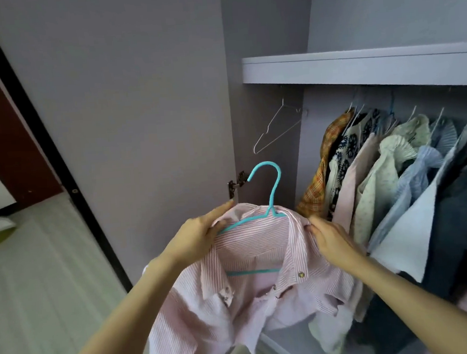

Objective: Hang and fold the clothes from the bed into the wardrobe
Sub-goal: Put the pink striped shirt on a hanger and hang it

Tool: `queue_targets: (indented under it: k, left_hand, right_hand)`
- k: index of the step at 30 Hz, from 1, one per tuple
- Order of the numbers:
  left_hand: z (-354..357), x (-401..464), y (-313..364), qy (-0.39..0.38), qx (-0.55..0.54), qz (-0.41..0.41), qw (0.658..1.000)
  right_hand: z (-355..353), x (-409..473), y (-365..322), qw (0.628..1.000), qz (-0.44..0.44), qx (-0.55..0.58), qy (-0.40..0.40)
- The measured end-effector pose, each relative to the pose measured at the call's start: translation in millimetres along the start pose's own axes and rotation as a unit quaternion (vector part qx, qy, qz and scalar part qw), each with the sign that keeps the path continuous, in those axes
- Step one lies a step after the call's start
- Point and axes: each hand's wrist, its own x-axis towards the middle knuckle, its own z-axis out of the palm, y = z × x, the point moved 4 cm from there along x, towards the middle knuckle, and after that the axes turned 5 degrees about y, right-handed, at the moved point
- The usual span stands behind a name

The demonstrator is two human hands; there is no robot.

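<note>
Before the open wardrobe (274, 70), a pink striped shirt (251, 281) hangs on a teal hanger (267, 199), held up in the air between two hands, left of the row of hung clothes (394, 178). Its collar lies open toward the camera, and the hanger's hook stands above the neckline, free of any rail. The left hand (198, 238) grips the shirt's left shoulder, fingers curled over the fabric and the hanger's arm, the index finger stretched along the top edge. The right hand (329, 239) pinches the collar at the right shoulder; its fingertips seem tucked into the cloth, though blur makes that hard to confirm. Both forearms reach forward and upward from the lower corners, bare. Behind the shirt, an empty white wire hanger (276, 126) dangles under the shelf by the grey wardrobe door (126, 101).
</note>
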Motion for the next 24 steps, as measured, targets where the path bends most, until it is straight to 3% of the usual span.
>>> queue_targets:
  k: [2, 5, 7, 11, 12, 15, 17, 19, 24]
  left_hand:
    - [-4, 1, -6, 0.064, -0.037, -0.062, 0.995]
    - [-6, 2, -16, 0.106, -0.189, -0.230, 0.949]
    - [1, 2, -11, 0.107, -0.210, -0.252, 0.939]
    - [34, 4, 5, -0.020, 0.016, -0.191, 0.981]
    - [35, 4, 10, -0.001, 0.035, -0.169, 0.985]
    - [10, 3, 26, 0.151, 0.065, -0.037, 0.986]
    - [6, 5, 43, 0.181, 0.114, 0.086, 0.973]
    - [8, 8, 62, 0.200, 0.131, 0.156, 0.958]
    - [13, 17, 72, 0.181, 0.182, 0.159, 0.953]
  right_hand:
    - [-1, -5, -6, 0.999, -0.017, -0.008, 0.032]
    - [-8, -10, -25, 0.993, -0.091, -0.036, 0.067]
    - [-10, -10, -35, 0.988, -0.114, -0.048, 0.089]
    - [-15, -4, -36, 0.990, -0.065, -0.005, 0.126]
    - [-18, -4, -35, 0.990, -0.066, -0.001, 0.128]
    - [-31, -1, -33, 0.989, -0.064, 0.008, 0.133]
    - [-34, 0, -35, 0.989, -0.066, 0.018, 0.134]
    - [-32, 0, -37, 0.989, -0.066, 0.019, 0.128]
    - [-28, -5, -21, 0.994, -0.063, 0.004, 0.094]
